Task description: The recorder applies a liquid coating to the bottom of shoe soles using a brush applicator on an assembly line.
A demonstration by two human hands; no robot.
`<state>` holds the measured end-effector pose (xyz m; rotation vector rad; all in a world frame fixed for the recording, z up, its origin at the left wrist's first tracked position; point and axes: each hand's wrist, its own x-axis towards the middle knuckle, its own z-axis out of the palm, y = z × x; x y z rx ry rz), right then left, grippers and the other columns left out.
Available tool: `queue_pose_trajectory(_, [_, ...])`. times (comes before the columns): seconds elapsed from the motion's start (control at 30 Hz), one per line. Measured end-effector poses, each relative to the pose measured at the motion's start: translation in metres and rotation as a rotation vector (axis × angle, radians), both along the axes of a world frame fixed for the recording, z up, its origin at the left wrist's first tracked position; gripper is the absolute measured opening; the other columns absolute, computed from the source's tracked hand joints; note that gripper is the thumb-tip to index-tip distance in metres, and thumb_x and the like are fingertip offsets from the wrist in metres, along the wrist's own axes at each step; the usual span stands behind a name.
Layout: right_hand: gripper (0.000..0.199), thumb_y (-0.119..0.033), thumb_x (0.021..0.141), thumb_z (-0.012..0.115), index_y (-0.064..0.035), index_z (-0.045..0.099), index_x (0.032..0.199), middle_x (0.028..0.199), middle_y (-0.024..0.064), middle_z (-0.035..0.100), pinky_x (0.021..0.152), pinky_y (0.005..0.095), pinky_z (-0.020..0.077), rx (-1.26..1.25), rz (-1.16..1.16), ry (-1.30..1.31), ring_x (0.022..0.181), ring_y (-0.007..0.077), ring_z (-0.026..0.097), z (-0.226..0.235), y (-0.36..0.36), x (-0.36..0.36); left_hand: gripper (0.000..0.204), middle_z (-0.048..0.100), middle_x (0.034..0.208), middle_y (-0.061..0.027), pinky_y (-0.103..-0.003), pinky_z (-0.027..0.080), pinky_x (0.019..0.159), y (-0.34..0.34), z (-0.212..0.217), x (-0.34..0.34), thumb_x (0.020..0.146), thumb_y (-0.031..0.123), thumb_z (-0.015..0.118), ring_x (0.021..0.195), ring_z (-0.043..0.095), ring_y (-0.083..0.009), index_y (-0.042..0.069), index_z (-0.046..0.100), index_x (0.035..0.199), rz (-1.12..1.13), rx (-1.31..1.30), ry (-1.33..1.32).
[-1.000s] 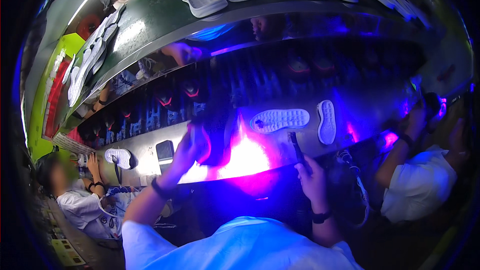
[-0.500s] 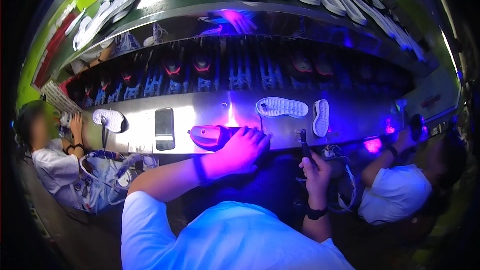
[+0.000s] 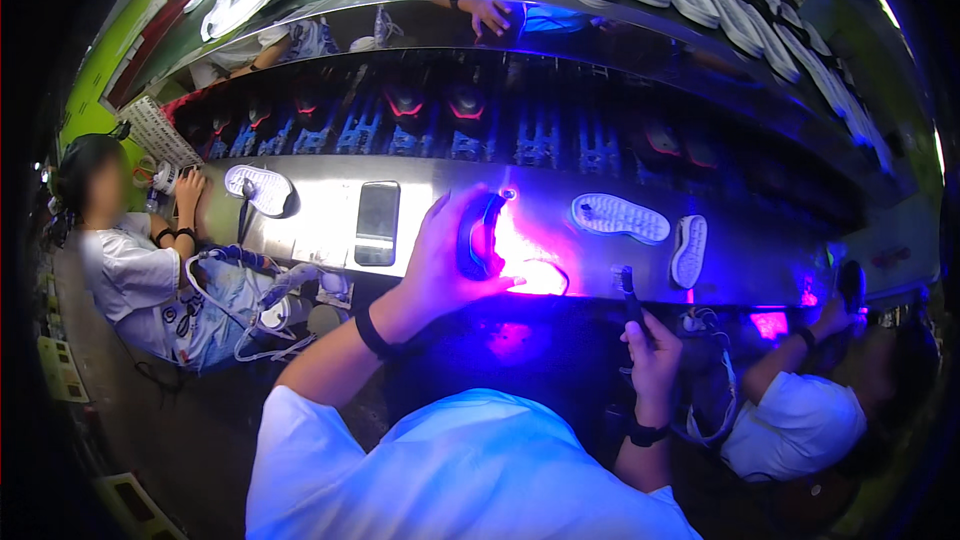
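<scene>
The left hand (image 3: 440, 260), having come down from the raised position, is now gripping the dark shoe (image 3: 478, 237) on the desk (image 3: 320, 215), while the right hand (image 3: 652, 348) is holding a brush (image 3: 630, 295).

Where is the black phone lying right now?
In the head view the phone lies flat on the metal bench, left of centre, between a white shoe sole on its left and the left hand gripping a dark shoe.

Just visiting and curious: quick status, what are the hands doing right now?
Left hand gripping a dark shoe on the steel bench, under violet light. Right hand holding a brush upright, off the shoe. Phone and two white soles alongside, nothing blocking.
</scene>
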<state>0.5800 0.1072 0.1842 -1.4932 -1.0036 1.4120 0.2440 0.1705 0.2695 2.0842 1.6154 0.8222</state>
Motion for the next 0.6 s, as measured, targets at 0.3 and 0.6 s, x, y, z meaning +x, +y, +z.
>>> queue_pose_trajectory(0.3, [0.038, -0.016, 0.096, 0.074, 0.0003, 0.067, 0.13, 0.084, -0.0009, 0.067, 0.057, 0.0192, 0.0402, -0.005, 0.083, 0.016, 0.065, 0.0028, 0.052, -0.014, 0.02, -0.035, 0.112, 0.049, 0.15, -0.0231, -0.058, 0.027, 0.119, -0.052, -0.016, -0.002, 0.07, 0.057, 0.087, 0.138, 0.052, -0.0367, -0.001, 0.037, 0.151, 0.002, 0.188, 0.165])
queue_pose_trajectory(0.6, [0.036, -0.019, 0.093, 0.077, 0.0032, 0.071, 0.121, 0.101, 0.0127, 0.076, 0.082, 0.0312, 0.0538, 0.144, 0.336, -0.137, 0.09, 0.0177, 0.07, -0.022, 0.04, -0.074, 0.068, 0.055, 0.144, -0.0264, -0.067, 0.031, 0.115, -0.119, -0.053, 0.001, 0.085, 0.026, 0.078, 0.137, 0.052, -0.0424, -0.003, 0.048, 0.138, -0.068, 0.164, 0.086])
